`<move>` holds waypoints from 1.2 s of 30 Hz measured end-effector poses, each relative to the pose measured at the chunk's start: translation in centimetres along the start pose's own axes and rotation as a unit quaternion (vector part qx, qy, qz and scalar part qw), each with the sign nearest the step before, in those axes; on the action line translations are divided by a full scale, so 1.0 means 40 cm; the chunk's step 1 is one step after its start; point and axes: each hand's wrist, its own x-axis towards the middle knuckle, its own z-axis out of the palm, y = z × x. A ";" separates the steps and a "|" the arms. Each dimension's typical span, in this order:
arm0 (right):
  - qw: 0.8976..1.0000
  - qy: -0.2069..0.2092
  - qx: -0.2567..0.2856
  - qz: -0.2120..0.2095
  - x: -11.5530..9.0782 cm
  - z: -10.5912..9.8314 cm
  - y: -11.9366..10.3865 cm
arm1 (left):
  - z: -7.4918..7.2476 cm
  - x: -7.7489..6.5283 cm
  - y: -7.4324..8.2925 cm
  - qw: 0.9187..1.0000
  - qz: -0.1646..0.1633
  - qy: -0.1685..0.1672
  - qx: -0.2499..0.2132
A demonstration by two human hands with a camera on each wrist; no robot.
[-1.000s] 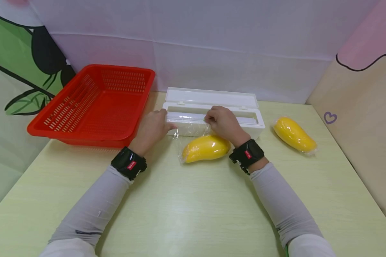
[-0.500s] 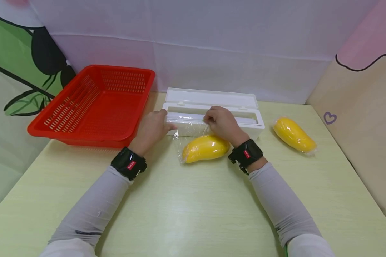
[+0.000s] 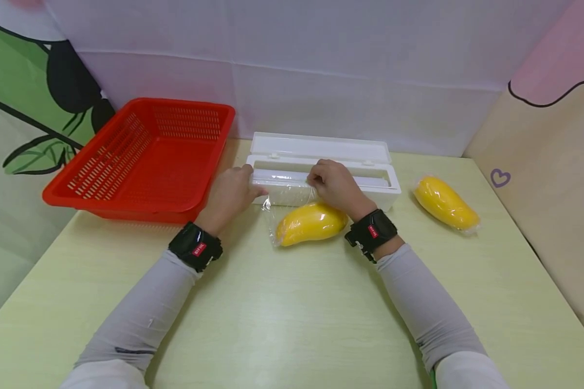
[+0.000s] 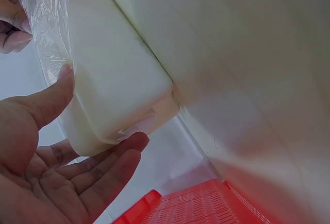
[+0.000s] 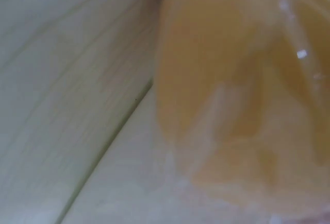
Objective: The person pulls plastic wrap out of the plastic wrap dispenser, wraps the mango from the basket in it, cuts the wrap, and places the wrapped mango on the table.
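Observation:
A white cling film dispenser stands at the back with its lid raised and a film roll inside. My left hand grips its left end; in the left wrist view the thumb presses clear cling film on the front wall while the fingers reach round the end. On the dispenser's front edge, my right hand pinches at the film; its fingertips hide the exact spot. Film runs down from there around a yellow mango lying just in front. Close up, the right wrist view shows this mango blurred under film.
Another film-wrapped mango lies to the right of the dispenser. A red plastic basket stands at the left, near my left hand. A fabric backdrop rises behind the table.
My right hand has shifted very slightly left along the dispenser's front edge. My left hand, the dispenser and both mangoes stay in place.

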 end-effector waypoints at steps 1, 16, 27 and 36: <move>1.000 -0.001 0.000 -0.001 0.000 0.001 0.001 | 0.001 0.000 0.000 1.000 0.001 0.001 -0.001; 1.000 -0.011 0.028 0.001 0.004 0.008 0.000 | 0.004 0.002 -0.005 1.000 -0.002 0.005 -0.009; 0.999 -0.013 0.035 0.006 0.004 0.010 -0.005 | 0.006 0.004 -0.004 1.000 -0.002 0.003 -0.004; 0.999 -0.016 0.031 0.007 0.008 0.014 -0.007 | 0.005 0.004 -0.002 1.000 0.006 0.010 0.003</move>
